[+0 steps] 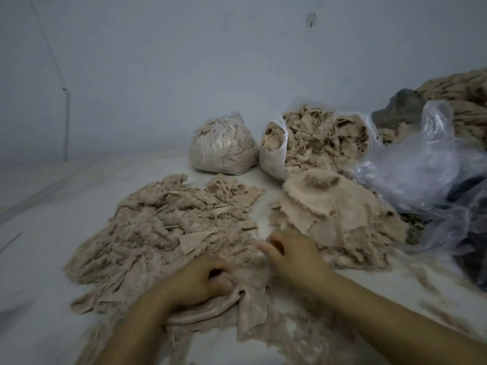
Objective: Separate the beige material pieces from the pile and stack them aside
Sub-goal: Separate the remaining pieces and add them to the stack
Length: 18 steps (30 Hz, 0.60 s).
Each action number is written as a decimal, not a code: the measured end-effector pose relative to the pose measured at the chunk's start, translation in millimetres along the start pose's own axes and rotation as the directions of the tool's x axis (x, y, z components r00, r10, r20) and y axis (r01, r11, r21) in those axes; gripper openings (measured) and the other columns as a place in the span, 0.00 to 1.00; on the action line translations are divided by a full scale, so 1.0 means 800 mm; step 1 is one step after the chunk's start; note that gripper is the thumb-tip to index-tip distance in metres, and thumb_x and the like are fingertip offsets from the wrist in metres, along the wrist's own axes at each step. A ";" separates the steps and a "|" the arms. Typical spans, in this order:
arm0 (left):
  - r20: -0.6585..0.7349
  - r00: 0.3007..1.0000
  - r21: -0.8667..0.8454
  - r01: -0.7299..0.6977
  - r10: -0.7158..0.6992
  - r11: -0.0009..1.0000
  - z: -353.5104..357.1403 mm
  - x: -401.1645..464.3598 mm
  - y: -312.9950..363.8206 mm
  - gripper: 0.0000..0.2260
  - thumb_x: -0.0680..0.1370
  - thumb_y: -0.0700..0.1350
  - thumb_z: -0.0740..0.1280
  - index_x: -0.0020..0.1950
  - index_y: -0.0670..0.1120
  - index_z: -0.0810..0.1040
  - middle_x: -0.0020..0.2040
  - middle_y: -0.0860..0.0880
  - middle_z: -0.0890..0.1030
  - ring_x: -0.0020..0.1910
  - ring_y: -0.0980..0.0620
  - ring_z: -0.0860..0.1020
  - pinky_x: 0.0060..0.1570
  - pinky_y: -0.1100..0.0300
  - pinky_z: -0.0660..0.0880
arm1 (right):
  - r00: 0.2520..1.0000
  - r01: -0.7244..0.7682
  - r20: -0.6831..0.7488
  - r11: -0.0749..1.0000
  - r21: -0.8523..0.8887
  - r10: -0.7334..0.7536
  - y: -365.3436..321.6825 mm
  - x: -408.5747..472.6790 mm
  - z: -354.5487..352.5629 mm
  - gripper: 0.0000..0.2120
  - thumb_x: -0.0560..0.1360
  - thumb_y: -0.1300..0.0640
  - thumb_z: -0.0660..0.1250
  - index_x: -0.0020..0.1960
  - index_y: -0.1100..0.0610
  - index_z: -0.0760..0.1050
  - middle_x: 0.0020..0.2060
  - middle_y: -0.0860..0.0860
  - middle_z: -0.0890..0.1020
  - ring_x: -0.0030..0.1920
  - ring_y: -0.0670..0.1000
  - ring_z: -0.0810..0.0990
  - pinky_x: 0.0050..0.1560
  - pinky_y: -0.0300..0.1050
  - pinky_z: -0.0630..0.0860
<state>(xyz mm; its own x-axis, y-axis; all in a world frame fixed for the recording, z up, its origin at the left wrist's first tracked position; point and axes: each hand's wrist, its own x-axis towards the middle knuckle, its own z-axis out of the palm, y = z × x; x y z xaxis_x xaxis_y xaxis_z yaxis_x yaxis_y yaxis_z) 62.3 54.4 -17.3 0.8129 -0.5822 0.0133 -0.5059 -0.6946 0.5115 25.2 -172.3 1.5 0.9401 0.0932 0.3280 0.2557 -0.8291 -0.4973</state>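
Two hands work at the near edge of a beige scrap pile, their fingertips blurred.

The left hand curls its fingers, gripping a beige fabric piece beneath it; the right hand is smeared, its grip unclear. The loose pile spreads beyond the left hand, the stacked pieces beyond the right. Farther off sit a tied bag and an open bag, cut-off plastic to the right.
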 end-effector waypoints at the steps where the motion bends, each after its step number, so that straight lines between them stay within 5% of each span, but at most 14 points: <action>1: -0.053 0.998 0.059 -0.036 0.040 0.998 0.008 0.001 -0.003 0.03 0.75 0.43 0.69 0.48 0.47 0.80 0.43 0.56 0.77 0.43 0.64 0.73 0.45 0.75 0.66 | 0.989 -0.058 0.144 0.995 0.084 0.045 -0.010 -0.013 0.016 0.22 0.75 0.35 0.59 0.35 0.52 0.72 0.32 0.49 0.75 0.35 0.46 0.72 0.38 0.44 0.68; 3: -0.203 0.978 0.046 -0.032 0.041 0.998 0.023 0.007 -0.005 0.08 0.76 0.38 0.66 0.40 0.50 0.73 0.37 0.55 0.72 0.38 0.62 0.69 0.39 0.70 0.65 | 0.955 -0.126 0.281 0.986 0.111 0.090 -0.016 -0.030 0.038 0.24 0.71 0.35 0.66 0.31 0.54 0.68 0.28 0.51 0.70 0.30 0.46 0.67 0.33 0.47 0.63; 7: -0.476 0.857 -0.293 0.056 -0.197 0.954 0.028 0.025 -0.005 0.14 0.78 0.32 0.60 0.39 0.49 0.66 0.35 0.51 0.70 0.33 0.59 0.67 0.35 0.63 0.64 | 0.988 -0.154 0.081 0.889 0.432 0.132 -0.014 -0.030 0.042 0.14 0.72 0.52 0.73 0.33 0.53 0.70 0.29 0.44 0.71 0.32 0.43 0.69 0.34 0.37 0.66; 10: -0.606 0.774 -0.243 0.039 -0.183 0.969 0.024 0.028 -0.002 0.10 0.78 0.33 0.60 0.48 0.49 0.72 0.44 0.52 0.74 0.43 0.56 0.72 0.41 0.76 0.65 | 0.971 -0.236 0.114 0.764 0.600 0.211 -0.006 -0.024 0.032 0.12 0.75 0.55 0.69 0.37 0.52 0.69 0.29 0.45 0.70 0.29 0.41 0.67 0.31 0.33 0.63; 12: -0.570 0.819 -0.225 -0.074 -0.070 0.971 0.022 0.029 0.007 0.08 0.80 0.42 0.63 0.58 0.50 0.74 0.52 0.58 0.76 0.51 0.62 0.74 0.48 0.80 0.65 | 0.969 -0.248 0.164 0.759 0.602 0.187 0.000 -0.023 0.028 0.09 0.76 0.55 0.69 0.39 0.53 0.72 0.29 0.45 0.72 0.28 0.40 0.67 0.31 0.33 0.64; 15: -0.248 0.966 -0.144 -0.111 0.073 0.983 0.026 0.032 0.024 0.14 0.76 0.59 0.63 0.55 0.54 0.78 0.50 0.62 0.78 0.50 0.66 0.75 0.49 0.72 0.70 | 0.983 -0.183 0.127 0.833 0.523 0.136 0.003 -0.021 0.027 0.09 0.78 0.54 0.66 0.41 0.55 0.76 0.33 0.44 0.76 0.33 0.40 0.72 0.36 0.33 0.67; 18: -0.213 0.976 0.041 -0.025 0.033 0.999 0.039 0.034 0.017 0.08 0.77 0.52 0.66 0.50 0.51 0.81 0.46 0.57 0.79 0.45 0.61 0.75 0.49 0.61 0.72 | 0.991 -0.068 -0.087 0.950 0.304 0.099 0.007 -0.011 0.028 0.08 0.79 0.52 0.63 0.45 0.55 0.76 0.41 0.48 0.77 0.44 0.46 0.75 0.45 0.41 0.70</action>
<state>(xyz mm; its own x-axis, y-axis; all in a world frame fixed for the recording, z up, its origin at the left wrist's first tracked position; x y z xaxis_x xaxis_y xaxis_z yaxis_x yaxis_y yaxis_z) 68.7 15.7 -36.6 0.8385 -0.5015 0.2133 -0.5374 -0.6962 0.4758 23.5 -165.3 -21.7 0.9374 -0.0377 0.3463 0.2478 -0.6266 -0.7389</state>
